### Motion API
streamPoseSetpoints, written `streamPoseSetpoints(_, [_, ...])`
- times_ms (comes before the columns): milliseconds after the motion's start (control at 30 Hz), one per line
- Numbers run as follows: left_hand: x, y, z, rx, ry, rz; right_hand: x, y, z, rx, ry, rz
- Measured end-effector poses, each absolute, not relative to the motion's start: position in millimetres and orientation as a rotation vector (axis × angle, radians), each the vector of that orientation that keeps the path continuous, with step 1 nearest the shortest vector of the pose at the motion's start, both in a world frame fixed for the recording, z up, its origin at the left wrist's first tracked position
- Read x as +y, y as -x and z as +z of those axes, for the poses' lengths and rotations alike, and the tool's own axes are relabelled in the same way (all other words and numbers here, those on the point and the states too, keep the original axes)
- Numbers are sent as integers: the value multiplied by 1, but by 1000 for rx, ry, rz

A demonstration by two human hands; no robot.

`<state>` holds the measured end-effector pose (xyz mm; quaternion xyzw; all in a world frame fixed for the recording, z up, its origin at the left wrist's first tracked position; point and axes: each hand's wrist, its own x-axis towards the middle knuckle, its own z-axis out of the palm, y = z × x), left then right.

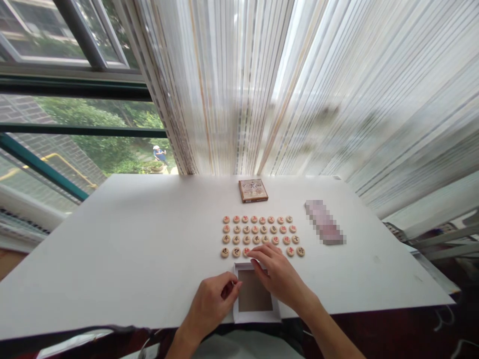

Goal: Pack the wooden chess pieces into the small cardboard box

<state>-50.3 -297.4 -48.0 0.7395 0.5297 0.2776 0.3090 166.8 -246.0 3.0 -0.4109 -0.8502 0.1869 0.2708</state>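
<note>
Round wooden Chinese chess pieces [255, 230] with red or black characters lie face up in rows on the white table. Before them, at the near edge, is a shallow open box [256, 317] with white walls and a bare brown-grey bottom. My left hand [215, 296] is closed at the box's left wall, thumb and forefinger pinched on the rim. Over the box's far right part reaches my right hand [279, 274]. Its fingers are stretched toward the nearest row, tips beside a red piece [246, 252], and it covers some pieces there. Nothing shows in its grasp.
A flat brown printed box [253, 191] lies behind the pieces. To their right is a blurred-out pinkish item [325, 222]. A striped curtain [239, 89] hangs along the table's far edge. Through the open window at left, a person [159, 154] stands outside among greenery.
</note>
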Motion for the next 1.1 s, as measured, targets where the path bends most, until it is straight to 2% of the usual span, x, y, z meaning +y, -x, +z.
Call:
streamPoseSetpoints(200, [-296, 51, -50, 1380, -1963, 736, -244, -176, -1, -2263, 1132, 504])
streamPoseSetpoints(467, [-297, 51, -53, 1380, -2001, 745, -241, -277, -31, -1953, 1514, 251])
streamPoseSetpoints(767, [-297, 51, -56, 1372, -2015, 760, -243, -296, -56, -1940, 1570, 301])
streamPoseSetpoints(1100, [-297, 53, -44, 1392, -1677, 897, -265, -266, -29, -1739, 1452, 472])
